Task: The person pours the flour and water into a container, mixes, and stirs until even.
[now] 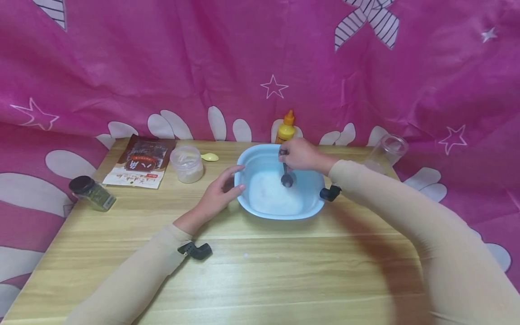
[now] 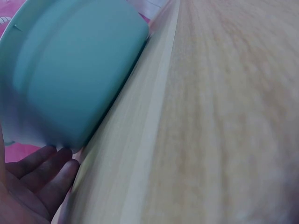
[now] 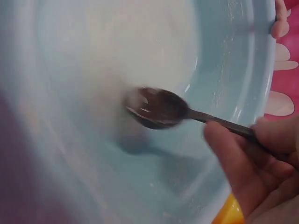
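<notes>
Your right hand (image 1: 302, 155) grasps a metal spoon (image 3: 161, 108) inside the smooth blue bowl (image 1: 252, 159), mid-table; only the wrist view shows its shiny scoop. Your left hand (image 1: 221, 192), fingers relaxed, touches the bowl's left side.

the brown and white packet (image 1: 141, 161) near the worktop's (image 1: 260, 271) far left corner carries printed characters and a red label, all too small to read; nothing else bears text.

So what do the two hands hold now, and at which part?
The right hand pinches the dark spoon at its handle's upper end, bowl down in the blue basin. The left hand holds nothing; it rests against the basin's outer rim.
</notes>
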`<state>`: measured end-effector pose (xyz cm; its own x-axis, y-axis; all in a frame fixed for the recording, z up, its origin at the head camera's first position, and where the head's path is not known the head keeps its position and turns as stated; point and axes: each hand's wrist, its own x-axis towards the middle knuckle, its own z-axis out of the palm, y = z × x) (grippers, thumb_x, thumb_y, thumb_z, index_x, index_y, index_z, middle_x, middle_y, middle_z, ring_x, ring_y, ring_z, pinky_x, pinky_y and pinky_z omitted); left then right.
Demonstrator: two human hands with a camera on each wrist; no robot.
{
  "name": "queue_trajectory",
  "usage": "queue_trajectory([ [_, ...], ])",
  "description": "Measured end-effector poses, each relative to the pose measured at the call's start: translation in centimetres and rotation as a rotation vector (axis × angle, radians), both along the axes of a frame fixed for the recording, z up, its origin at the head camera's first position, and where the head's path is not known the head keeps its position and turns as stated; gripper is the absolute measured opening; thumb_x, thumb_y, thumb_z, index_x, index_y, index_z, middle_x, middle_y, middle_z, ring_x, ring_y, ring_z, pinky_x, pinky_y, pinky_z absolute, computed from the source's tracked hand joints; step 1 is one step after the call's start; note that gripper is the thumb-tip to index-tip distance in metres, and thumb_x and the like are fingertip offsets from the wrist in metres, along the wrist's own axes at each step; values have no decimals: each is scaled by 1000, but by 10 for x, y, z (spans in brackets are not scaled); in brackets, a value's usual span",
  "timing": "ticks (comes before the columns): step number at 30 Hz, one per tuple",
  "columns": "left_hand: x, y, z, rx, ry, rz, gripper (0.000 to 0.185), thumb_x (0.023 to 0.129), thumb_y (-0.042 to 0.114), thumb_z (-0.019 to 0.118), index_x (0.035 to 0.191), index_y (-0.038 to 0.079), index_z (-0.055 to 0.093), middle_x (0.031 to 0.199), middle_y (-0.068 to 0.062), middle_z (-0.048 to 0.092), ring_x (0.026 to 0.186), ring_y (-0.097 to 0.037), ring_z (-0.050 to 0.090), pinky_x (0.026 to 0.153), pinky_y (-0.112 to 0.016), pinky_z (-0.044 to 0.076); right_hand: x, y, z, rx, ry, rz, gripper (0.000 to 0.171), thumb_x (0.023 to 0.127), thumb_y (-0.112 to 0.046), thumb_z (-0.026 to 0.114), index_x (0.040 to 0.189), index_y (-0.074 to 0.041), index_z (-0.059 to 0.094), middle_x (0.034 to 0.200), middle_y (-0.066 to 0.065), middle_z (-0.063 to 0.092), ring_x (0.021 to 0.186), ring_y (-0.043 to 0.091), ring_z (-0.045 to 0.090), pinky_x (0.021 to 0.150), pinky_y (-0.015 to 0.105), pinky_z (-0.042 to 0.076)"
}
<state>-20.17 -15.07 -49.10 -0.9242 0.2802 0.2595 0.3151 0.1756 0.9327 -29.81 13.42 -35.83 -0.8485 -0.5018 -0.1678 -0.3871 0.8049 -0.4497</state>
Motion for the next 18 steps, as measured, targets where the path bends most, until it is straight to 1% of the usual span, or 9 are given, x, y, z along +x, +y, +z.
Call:
queue_trajectory([
  [2,0,-1,0,-3,-1,2,57,109,20,72,164,19,53,169,-15,51,148,-43,57,121,-55,50,1,-3,-2,-56,23,-14,16,111,-16,71,116,-3,78,92,8,76,82,18,77,79,33,65],
  [4,1,-1,0,-3,-3,0,58,109,20,72,164,20,53,168,-16,51,147,-43,58,121,-55,50,2,-7,-4,-134,-14,-13,17,110,-16,73,119,-2,78,98,8,78,89,20,78,84,33,67],
  [6,1,-1,0,-5,-1,-1,58,109,21,72,164,20,53,168,-16,51,147,-42,58,120,-55,51,3,-9,-5,-217,-94,6,18,109,-15,75,120,-1,79,103,9,80,96,25,81,88,35,69],
  [8,1,-1,0,-4,5,-3,58,109,19,72,164,19,53,167,-17,52,146,-43,59,120,-55,52,4,-10,-5,-281,-206,32,18,108,-13,75,119,1,79,104,10,82,102,32,82,91,40,69],
  [10,1,-1,0,-1,11,-5,58,109,18,72,164,19,53,165,-18,54,145,-43,60,119,-55,53,5,-9,-5,-305,-314,59,16,108,-12,75,116,1,80,102,13,83,104,36,82,92,45,69],
  [12,0,-1,0,3,15,-5,58,109,17,72,163,18,53,163,-19,56,143,-42,62,117,-55,54,6,-7,-5,-292,-387,77,14,108,-11,75,112,2,80,99,14,83,101,37,82,90,47,69],
  [13,0,-1,-1,4,16,-5,58,109,17,72,163,18,53,163,-20,56,143,-43,62,117,-55,54,5,-5,-5,-268,-399,83,14,108,-11,75,111,2,79,98,15,83,98,36,83,89,46,70],
  [15,0,-1,-1,6,16,-7,58,109,17,72,163,19,53,163,-19,56,143,-42,62,117,-55,54,4,-2,-4,-200,-368,90,16,108,-11,73,110,3,79,95,13,81,90,31,83,85,42,70],
  [18,0,-1,-2,9,14,-9,57,109,17,72,163,19,53,164,-17,55,143,-42,62,117,-55,54,1,1,-2,-92,-239,74,19,108,-13,71,112,4,77,92,11,78,83,23,81,79,35,70],
])
